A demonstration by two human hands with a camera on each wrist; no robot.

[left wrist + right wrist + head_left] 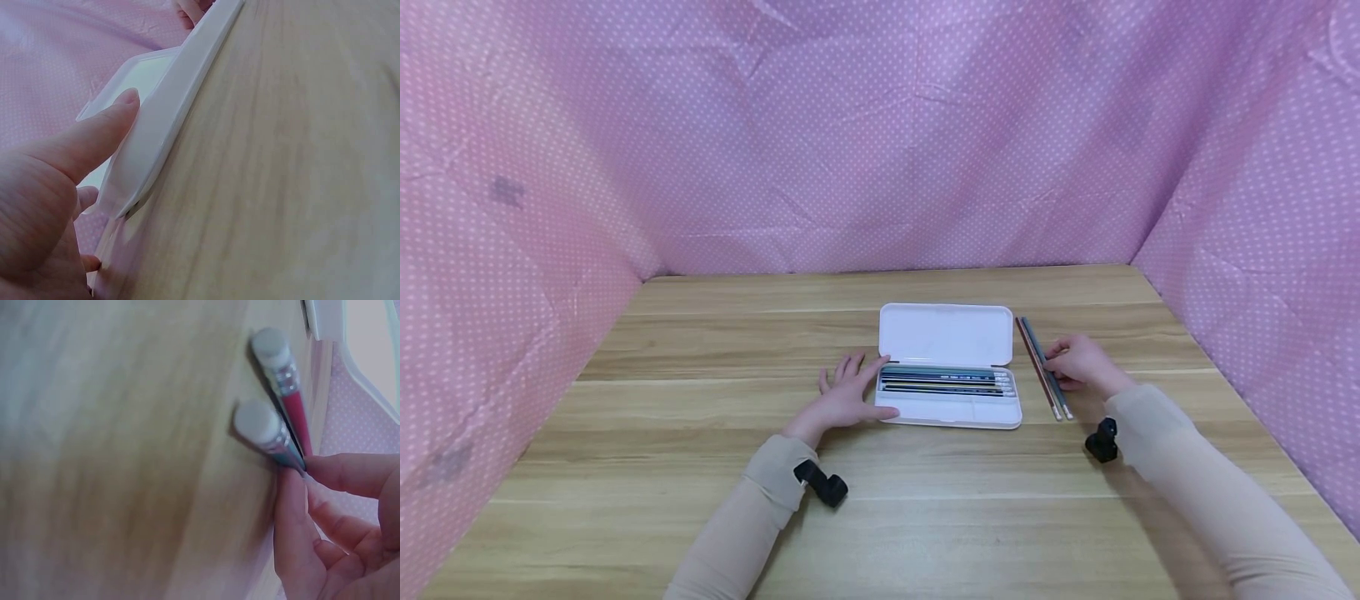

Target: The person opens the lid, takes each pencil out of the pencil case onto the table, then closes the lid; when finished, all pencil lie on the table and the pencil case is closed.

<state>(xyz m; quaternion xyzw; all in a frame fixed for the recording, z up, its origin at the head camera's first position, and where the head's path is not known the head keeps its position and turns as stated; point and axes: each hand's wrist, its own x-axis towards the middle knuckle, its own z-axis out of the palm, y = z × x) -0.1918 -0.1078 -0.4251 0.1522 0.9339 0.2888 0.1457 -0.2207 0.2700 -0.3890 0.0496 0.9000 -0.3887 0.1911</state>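
A white pencil case (925, 409) lies with its lid (946, 335) folded back on the table. Several dark and teal pencils (943, 382) lie side by side in it, eraser ends to the right. My left hand (842, 400) is spread at the case's left end, its thumb (115, 128) against the front wall and its index finger near the hinge. Right of the case, my right hand (1081, 365) pinches a teal pencil (282, 452) between thumb and fingers. A red pencil (296, 419) lies close beside it on the table; both have white erasers pointing toward me.
The wood-grain table (895, 533) runs up to pink dotted cloth (865, 150) hung at the back and both sides. A black wrist-camera mount is on each sleeve.
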